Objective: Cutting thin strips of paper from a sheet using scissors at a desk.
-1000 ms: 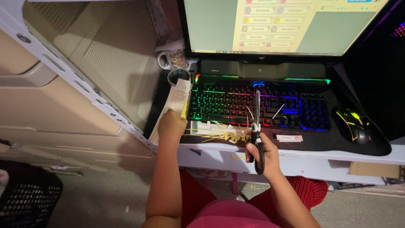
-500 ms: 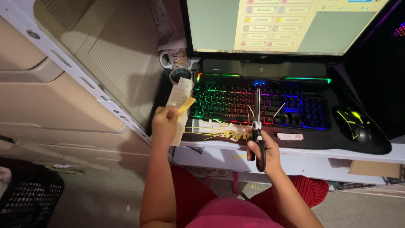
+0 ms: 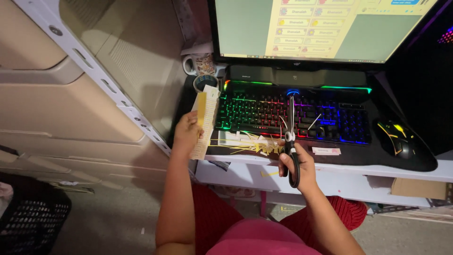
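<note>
My left hand (image 3: 187, 134) grips a long strip of white and yellow paper (image 3: 204, 119), held upright at the left end of the desk. My right hand (image 3: 298, 165) holds black-handled scissors (image 3: 290, 137) with the blades closed and pointing away over a backlit rainbow keyboard (image 3: 288, 113). A heap of thin paper cuttings (image 3: 255, 144) lies on the desk edge between my two hands. A small white label (image 3: 325, 151) rests on the desk right of the scissors.
A monitor (image 3: 325, 28) stands behind the keyboard, with a dark bar (image 3: 297, 77) under it. A mug (image 3: 200, 63) and a tape roll (image 3: 205, 82) sit at back left. A lit mouse (image 3: 396, 137) lies right. A black basket (image 3: 28, 219) stands on the floor.
My left hand has drawn the paper strip back toward me and a little left, off the keyboard's corner. The scissors and my right hand have stayed nearly still.
</note>
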